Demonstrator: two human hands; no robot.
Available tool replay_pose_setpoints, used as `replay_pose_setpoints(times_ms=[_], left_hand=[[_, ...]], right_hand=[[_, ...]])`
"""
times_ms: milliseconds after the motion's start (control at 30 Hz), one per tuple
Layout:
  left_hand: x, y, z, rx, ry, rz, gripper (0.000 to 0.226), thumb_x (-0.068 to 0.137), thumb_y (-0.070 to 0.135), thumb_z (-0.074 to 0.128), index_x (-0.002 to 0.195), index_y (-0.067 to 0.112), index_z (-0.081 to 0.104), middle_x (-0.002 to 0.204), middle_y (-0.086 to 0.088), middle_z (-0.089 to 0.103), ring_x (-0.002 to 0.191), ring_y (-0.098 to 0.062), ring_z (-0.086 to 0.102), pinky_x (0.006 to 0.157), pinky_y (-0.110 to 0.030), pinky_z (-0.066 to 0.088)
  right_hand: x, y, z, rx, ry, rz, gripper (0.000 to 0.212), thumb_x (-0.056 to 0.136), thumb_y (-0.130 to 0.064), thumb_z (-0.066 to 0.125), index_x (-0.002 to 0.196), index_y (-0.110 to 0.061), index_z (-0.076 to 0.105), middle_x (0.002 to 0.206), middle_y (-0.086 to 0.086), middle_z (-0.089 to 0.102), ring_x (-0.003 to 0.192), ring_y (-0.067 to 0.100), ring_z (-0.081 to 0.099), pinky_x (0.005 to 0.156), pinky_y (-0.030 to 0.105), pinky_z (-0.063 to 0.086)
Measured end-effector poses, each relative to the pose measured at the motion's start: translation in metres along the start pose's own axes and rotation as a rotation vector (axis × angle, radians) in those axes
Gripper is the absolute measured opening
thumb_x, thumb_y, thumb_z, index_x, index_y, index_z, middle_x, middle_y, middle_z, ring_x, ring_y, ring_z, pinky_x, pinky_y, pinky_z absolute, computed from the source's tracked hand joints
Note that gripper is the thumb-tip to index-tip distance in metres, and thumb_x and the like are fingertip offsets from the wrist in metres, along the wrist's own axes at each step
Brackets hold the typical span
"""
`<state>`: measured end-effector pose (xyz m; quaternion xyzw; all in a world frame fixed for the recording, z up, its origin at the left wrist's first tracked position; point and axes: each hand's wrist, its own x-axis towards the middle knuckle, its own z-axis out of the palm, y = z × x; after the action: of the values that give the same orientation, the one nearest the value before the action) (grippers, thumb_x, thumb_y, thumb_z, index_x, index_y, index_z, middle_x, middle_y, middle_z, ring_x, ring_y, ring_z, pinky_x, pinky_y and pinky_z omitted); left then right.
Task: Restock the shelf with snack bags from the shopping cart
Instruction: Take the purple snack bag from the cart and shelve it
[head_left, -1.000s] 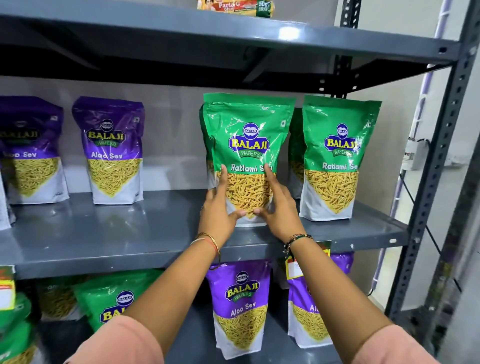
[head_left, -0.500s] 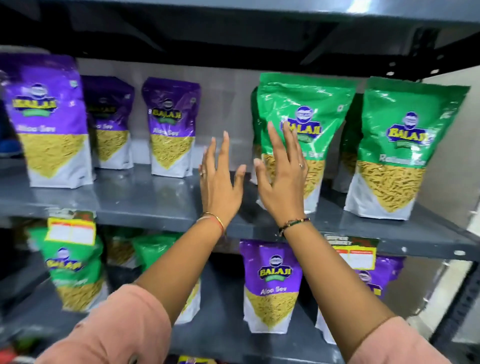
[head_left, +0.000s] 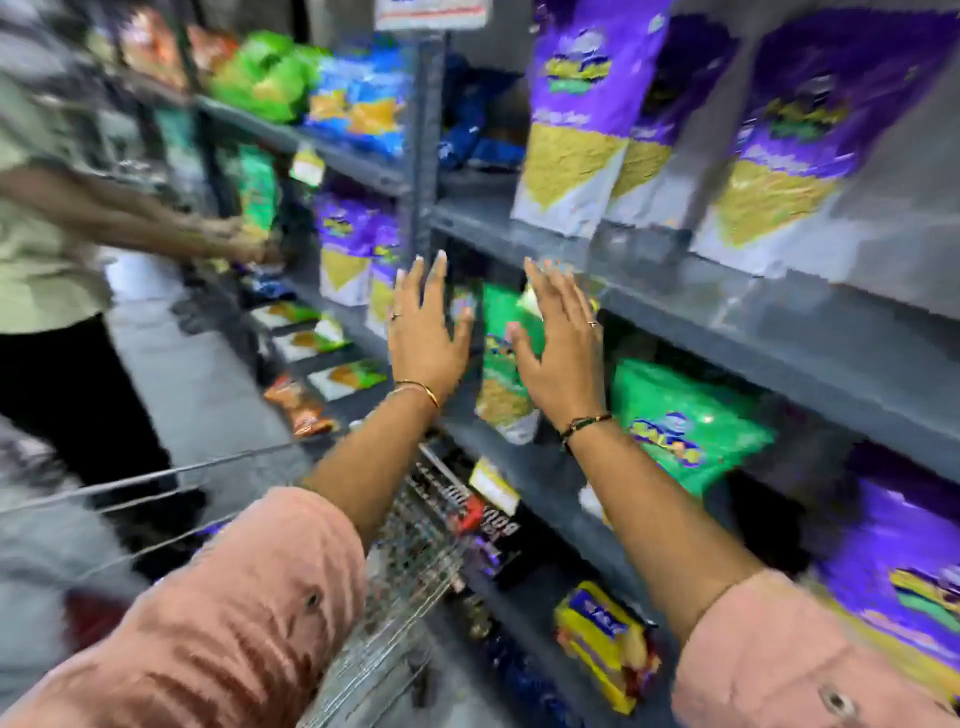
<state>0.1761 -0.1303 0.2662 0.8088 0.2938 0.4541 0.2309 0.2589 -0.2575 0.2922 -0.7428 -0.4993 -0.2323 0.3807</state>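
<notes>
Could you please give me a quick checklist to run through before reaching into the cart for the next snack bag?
1. Left hand free, fingers spread: ok.
2. Right hand free, holding nothing: ok.
3. Shopping cart close, below the left forearm: ok.
4. Bags left in the cart: cannot tell, blurred.
5. Aisle clear: not ok, another person stands at the left.
6. Purple bags upright on the grey shelf: ok.

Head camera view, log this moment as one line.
left hand: open, empty | right hand: open, empty | wire shopping cart: below | purple snack bags: shelved
</notes>
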Motion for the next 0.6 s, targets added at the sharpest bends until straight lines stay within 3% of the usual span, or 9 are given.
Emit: replay_pose_setpoints(times_ms=[233, 367, 467, 600], left_hand=[[-0.042, -0.207, -0.074, 0.259, -0.162, -0.350, 0.072, 0.085, 0.030, 0.061, 0.146, 0.013, 0.027, 0.153, -0.016, 0.029, 0.142, -0.034, 0.024, 0.116, -0.049, 0.022], [-0.092, -0.305, -0.103, 0.317, -0.236, -0.644, 0.079, 0.079, 0.040, 0.067, 0.142, 0.008, 0.031, 0.143, -0.022, 0.041, 0.135, -0.036, 0.036, 0.111, -0.050, 0.031], [-0.135, -0.350, -0.113, 0.228, -0.276, -0.934, 0.097, 0.070, 0.040, 0.078, 0.142, 0.003, 0.025, 0.139, -0.026, 0.045, 0.131, -0.039, 0.040, 0.110, -0.047, 0.035], [-0.195, -0.382, -0.111, 0.012, -0.578, -1.263, 0.109, 0.053, 0.041, 0.087, 0.134, 0.000, 0.027, 0.129, -0.025, 0.055, 0.120, -0.035, 0.053, 0.101, -0.042, 0.045]], right_hand=[[-0.051, -0.069, 0.183, 0.255, -0.371, 0.151, 0.067, 0.082, -0.016, 0.063, 0.143, -0.017, 0.035, 0.147, 0.012, 0.043, 0.136, 0.027, 0.038, 0.115, 0.041, 0.031], [-0.103, -0.088, 0.274, 0.310, -0.740, 0.277, 0.068, 0.084, -0.013, 0.063, 0.144, -0.017, 0.031, 0.146, 0.014, 0.042, 0.134, 0.031, 0.040, 0.112, 0.044, 0.034], [-0.145, -0.092, 0.326, 0.311, -1.045, 0.336, 0.070, 0.084, -0.010, 0.063, 0.145, -0.020, 0.028, 0.149, 0.013, 0.038, 0.136, 0.030, 0.035, 0.114, 0.041, 0.032], [-0.187, -0.093, 0.390, 0.277, -1.316, 0.322, 0.071, 0.081, -0.005, 0.063, 0.143, -0.016, 0.031, 0.150, 0.014, 0.036, 0.137, 0.028, 0.036, 0.113, 0.029, 0.028]])
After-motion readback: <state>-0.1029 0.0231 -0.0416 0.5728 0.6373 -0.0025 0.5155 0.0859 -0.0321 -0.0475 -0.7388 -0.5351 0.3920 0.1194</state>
